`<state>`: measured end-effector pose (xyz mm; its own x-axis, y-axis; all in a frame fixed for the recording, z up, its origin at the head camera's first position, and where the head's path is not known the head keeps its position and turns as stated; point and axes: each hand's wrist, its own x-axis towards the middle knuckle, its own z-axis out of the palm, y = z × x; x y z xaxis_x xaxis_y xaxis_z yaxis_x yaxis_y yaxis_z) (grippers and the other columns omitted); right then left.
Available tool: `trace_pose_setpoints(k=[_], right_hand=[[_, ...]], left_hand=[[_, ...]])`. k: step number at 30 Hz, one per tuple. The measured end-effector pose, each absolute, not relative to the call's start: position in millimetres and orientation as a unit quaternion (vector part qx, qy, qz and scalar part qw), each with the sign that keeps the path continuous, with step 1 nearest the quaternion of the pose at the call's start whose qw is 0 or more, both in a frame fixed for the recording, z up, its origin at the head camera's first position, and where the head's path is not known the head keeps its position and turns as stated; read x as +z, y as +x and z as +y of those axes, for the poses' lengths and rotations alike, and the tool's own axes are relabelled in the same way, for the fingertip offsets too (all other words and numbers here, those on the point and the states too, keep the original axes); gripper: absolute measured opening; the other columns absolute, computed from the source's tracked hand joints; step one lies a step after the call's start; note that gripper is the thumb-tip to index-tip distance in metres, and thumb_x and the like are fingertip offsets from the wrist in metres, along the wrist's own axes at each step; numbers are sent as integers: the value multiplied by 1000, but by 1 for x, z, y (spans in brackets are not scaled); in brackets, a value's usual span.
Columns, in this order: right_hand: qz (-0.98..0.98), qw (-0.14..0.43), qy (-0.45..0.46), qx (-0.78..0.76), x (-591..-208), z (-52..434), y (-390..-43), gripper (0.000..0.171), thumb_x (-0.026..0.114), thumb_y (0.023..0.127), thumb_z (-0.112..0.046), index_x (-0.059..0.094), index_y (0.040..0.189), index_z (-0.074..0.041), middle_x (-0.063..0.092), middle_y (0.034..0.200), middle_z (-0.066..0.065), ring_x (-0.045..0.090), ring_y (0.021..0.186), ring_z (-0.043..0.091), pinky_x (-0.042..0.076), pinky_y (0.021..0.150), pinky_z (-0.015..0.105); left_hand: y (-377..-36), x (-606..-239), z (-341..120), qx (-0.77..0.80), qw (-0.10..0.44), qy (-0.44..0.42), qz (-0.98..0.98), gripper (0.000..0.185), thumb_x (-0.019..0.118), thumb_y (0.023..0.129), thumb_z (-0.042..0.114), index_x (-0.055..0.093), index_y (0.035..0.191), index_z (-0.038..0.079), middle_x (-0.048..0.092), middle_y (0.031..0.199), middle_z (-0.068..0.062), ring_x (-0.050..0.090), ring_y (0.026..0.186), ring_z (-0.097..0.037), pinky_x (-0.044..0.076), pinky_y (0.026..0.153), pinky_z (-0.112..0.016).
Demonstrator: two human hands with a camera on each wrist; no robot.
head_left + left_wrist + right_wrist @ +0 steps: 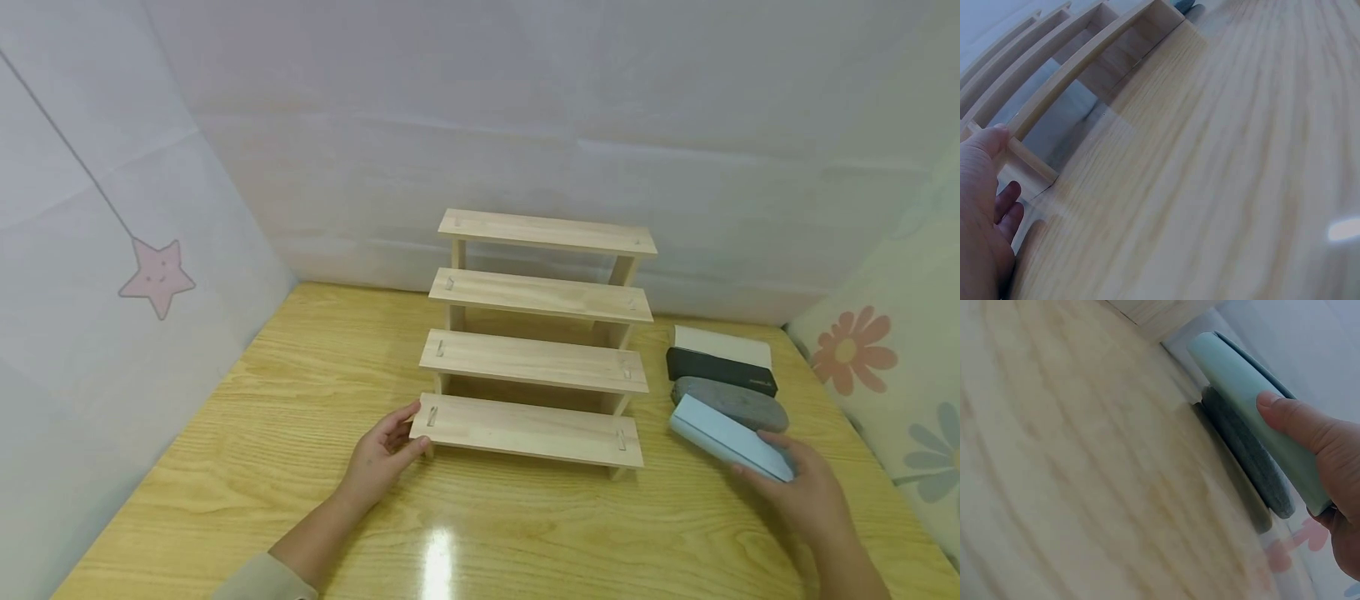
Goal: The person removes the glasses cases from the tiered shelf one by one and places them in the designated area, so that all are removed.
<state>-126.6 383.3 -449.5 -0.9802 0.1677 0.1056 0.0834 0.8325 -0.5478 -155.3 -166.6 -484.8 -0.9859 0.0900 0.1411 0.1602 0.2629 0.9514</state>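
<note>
A four-step wooden riser shelf (534,350) stands on the wooden table (300,392). My left hand (382,457) holds the left end of the lowest step (525,430), thumb on top, fingers under the edge; the left wrist view shows that thumb (991,140) on the step's corner. My right hand (806,487) grips the near end of a light blue case (723,437), seen close in the right wrist view as the blue case (1254,394) lifted above a grey case (1247,456).
Right of the shelf lie a grey case (731,402), a black case (720,371) and a white case (723,344) in a row. White sheeted walls close in behind and on the left; a flowered cloth (885,375) borders the right edge.
</note>
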Motion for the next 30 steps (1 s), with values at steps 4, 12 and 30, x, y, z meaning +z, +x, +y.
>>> trace_pose_setpoints(k=[4, 12, 30], right_hand=[[-954, 70, -63, 285, -453, 383, -128, 78, 77, 84, -40, 47, 138, 6, 41, 138, 40, 39, 121, 55, 34, 93, 65], [-953, 77, -57, 287, -462, 385, -129, 78, 78, 83, -41, 48, 137, 6, 43, 136, 40, 40, 120, 55, 33, 94, 67], [-953, 58, -60, 291, -478, 392, -132, 80, 77, 83, -43, 46, 139, 5, 40, 138, 41, 38, 122, 57, 32, 94, 68]], left_hand=[[-155, -485, -167, -600, 30, -81, -795, 57, 71, 91, 22, 50, 142, 9, 54, 143, -10, 60, 110, -3, 48, 94, -16], [-155, -487, -168, -600, 29, -83, -795, 57, 71, 91, 22, 50, 142, 10, 56, 141, -11, 60, 109, -4, 47, 93, -14], [-154, -484, -168, -597, 32, -92, -797, 57, 71, 91, 22, 50, 142, 9, 55, 142, -12, 61, 112, -13, 49, 92, -17]])
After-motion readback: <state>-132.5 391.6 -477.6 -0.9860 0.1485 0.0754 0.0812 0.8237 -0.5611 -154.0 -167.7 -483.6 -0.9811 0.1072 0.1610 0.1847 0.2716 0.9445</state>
